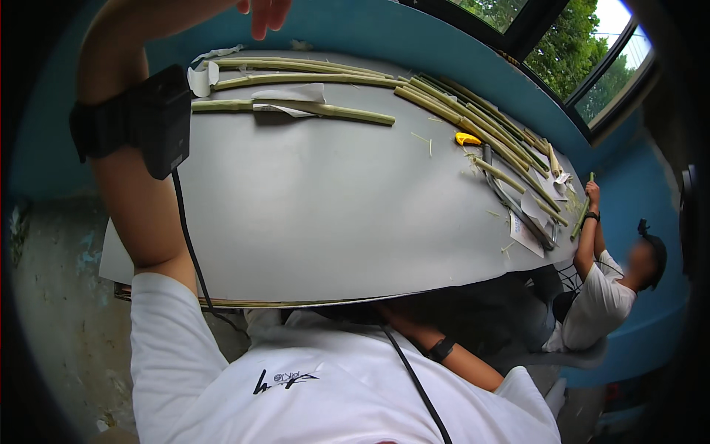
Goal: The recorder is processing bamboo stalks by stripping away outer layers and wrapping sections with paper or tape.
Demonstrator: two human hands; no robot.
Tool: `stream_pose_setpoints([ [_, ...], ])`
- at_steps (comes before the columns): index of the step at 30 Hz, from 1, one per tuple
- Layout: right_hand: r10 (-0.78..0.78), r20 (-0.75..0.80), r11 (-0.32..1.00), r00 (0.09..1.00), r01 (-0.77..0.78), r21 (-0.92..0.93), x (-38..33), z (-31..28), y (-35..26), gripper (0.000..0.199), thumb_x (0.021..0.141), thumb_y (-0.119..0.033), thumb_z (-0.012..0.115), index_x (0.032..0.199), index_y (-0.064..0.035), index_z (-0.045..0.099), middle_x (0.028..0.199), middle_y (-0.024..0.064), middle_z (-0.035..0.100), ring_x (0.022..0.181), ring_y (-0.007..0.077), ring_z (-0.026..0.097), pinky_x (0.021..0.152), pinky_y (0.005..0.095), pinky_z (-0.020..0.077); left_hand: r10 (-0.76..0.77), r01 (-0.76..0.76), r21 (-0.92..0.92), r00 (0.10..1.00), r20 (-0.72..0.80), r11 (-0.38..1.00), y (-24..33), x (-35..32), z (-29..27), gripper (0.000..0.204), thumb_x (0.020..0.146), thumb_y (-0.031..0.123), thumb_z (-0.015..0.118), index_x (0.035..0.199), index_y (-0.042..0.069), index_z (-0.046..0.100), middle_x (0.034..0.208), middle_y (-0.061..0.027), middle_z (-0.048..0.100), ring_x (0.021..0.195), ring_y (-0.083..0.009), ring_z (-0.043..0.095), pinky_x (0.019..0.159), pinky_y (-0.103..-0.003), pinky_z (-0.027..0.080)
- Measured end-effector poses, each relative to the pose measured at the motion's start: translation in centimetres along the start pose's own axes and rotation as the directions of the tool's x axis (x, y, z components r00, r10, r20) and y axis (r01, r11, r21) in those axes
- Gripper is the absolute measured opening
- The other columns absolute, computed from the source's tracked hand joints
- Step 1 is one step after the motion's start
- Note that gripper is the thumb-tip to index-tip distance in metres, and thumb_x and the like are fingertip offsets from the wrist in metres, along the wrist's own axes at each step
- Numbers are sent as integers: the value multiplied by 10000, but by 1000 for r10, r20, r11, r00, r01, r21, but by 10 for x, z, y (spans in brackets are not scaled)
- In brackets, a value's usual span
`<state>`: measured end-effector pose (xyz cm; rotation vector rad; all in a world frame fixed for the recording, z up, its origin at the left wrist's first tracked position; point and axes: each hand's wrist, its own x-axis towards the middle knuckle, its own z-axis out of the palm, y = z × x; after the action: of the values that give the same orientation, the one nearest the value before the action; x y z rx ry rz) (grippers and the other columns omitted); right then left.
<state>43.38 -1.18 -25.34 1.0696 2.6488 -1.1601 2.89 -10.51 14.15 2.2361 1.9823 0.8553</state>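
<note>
Raising one arm over a bench of green stalks

Nearest the camera, the person's white T-shirt fills the lower edge, and a black cable runs across it. The right forearm, with a black wristband, reaches under the near edge of the grey bench; the right hand is hidden beneath the bench top, so its grip cannot be told.

The left arm rises along the left side, wearing a black strapped box at the wrist. The left hand is cut off by the top edge; only a few fingertips show, hanging loosely apart with nothing between them, above the far rim of the bench and touching nothing.

Nearest below that hand lie long green stalks, flat on the far part of the bench, their long axes running left to right. One stalk lies closer, partly under a scrap of white paper. More stalks fan diagonally toward the right end, past a small yellow object too small to identify.

At the far right another person in a white shirt sits by the bench end, one hand raised to a stalk there. Windows with trees outside sit above the blue wall.
</note>
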Motion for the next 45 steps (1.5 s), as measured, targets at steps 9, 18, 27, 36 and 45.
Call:
stream_pose_setpoints([
  [9,99,30,992,995,-96,-87,-4,1,2,628,1060,-426,540,1484,33,476,1530,296,460,1442,439,414,1203,510,325,37,-33,111,999,-35,993,11,-6,3,454,1095,453,530,961,51,696,780,-44,723,720,-145,701,724,-323,546],
  [18,54,11,988,998,-55,148,-2,23,38,675,1049,-432,574,1535,15,433,1578,264,437,1487,399,386,1231,460,306,53,-43,150,996,-66,988,17,-13,2,465,1097,465,518,948,60,691,756,-38,720,699,-143,692,709,-334,529],
  [27,111,22,991,994,-109,-75,-38,11,31,646,1050,-466,554,1470,25,526,1507,278,523,1419,437,475,1185,473,381,-7,12,92,998,-56,996,-12,4,6,461,1099,473,509,936,77,680,755,-33,719,712,-142,709,733,-334,542],
  [36,118,30,987,993,-114,-112,-46,13,21,705,1036,-496,569,1490,39,502,1552,282,476,1451,436,441,1205,468,355,95,-67,273,991,-89,960,13,-1,21,468,1105,467,493,949,66,679,762,-48,727,692,-153,717,717,-326,556],
  [45,138,-31,896,990,-112,430,-41,21,25,666,1037,-417,607,1490,58,496,1574,256,470,1449,394,460,1204,435,356,83,-49,263,989,-120,964,-4,1,10,484,1099,490,493,954,69,684,743,-48,727,684,-157,724,711,-326,556],
])
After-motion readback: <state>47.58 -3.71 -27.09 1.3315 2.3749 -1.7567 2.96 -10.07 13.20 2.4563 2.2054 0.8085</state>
